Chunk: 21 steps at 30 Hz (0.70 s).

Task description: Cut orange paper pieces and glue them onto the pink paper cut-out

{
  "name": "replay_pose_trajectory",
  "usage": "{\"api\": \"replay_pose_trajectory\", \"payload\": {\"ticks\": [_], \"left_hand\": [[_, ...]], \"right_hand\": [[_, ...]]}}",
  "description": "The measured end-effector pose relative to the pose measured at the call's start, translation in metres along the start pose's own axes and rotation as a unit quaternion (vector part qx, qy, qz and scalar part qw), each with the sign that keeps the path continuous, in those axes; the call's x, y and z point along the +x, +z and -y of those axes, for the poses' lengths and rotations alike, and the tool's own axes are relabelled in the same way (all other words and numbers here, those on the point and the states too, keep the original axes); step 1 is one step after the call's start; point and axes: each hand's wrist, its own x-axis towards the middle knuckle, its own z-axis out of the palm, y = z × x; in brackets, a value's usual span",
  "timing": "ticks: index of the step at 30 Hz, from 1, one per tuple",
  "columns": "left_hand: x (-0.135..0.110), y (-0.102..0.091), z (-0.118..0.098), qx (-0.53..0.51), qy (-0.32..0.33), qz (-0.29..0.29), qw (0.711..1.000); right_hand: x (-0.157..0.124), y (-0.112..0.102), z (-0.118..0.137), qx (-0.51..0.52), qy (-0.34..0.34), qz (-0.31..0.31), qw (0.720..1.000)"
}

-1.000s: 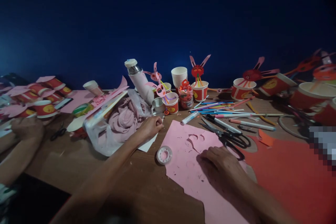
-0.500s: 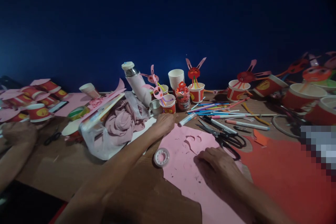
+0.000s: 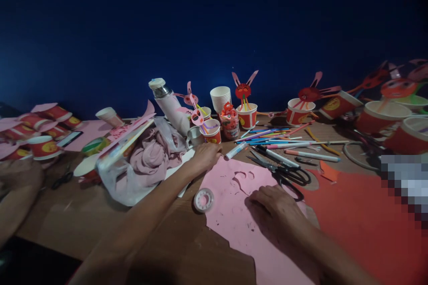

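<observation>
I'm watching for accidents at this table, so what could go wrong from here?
The scissors lie near the right hand, so a careless reach might brush a blade.
The left hand is close to a red cup, which could get knocked.
The pink paper, already cut through, might tear.

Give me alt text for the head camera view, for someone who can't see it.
A person's right hand is over a cut-up pink sheet on a cluttered table, the left hand in front of a red cup. Black-handled scissors and a tape roll lie nearby; rabbit-eared figures stand behind.
</observation>
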Motion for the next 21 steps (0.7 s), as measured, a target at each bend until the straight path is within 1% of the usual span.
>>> {"api": "replay_pose_trajectory", "payload": {"ticks": [4,7,11,13,15,17,19,21], "left_hand": [[0.005,0.0,-0.002,0.016,-0.004,0.024,1.0],[0.007,0.002,-0.004,0.028,-0.009,0.032,0.999],[0.009,0.005,-0.008,0.038,-0.019,0.031,0.999],[0.008,0.006,-0.009,0.04,-0.023,0.022,0.999],[0.005,0.004,-0.009,0.041,-0.026,0.005,0.999],[-0.002,-0.003,-0.011,0.041,-0.03,-0.027,0.998],[-0.011,-0.015,-0.014,0.038,-0.033,-0.068,0.996],[-0.019,-0.03,-0.02,0.031,-0.03,-0.108,0.993]], "right_hand": [[0.0,-0.004,0.004,-0.01,0.018,-0.01,1.0],[0.001,-0.006,0.007,-0.011,0.014,0.0,1.0],[0.001,-0.005,0.007,-0.017,0.025,-0.004,1.0],[0.001,-0.004,0.005,-0.017,0.016,-0.005,1.0],[-0.001,-0.003,0.004,-0.017,0.006,-0.001,1.0],[-0.001,-0.002,0.003,-0.015,0.009,0.001,1.0],[-0.002,-0.002,0.002,-0.006,0.012,0.004,1.0],[-0.001,-0.002,0.002,0.002,0.013,0.004,1.0]]}}
